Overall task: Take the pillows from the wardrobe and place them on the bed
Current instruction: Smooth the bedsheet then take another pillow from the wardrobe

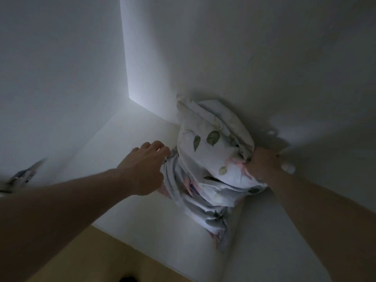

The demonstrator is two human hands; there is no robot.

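Observation:
A pillow (211, 159) in a pale case printed with green leaves and pink flowers stands bunched up inside the white wardrobe (142, 190), against its back right corner. My right hand (262, 163) grips the pillow's right side, fingers dug into the fabric. My left hand (144, 167) reaches to the pillow's left edge, fingers curled at the cloth; whether they hold it is hidden behind the hand. The pillow's lower end trails down toward the shelf's front edge.
White wardrobe walls close in at left, back and right (305, 68). A metal hinge (24, 176) shows blurred at the left edge. A tan wooden floor or panel (85, 255) lies below the shelf's front edge.

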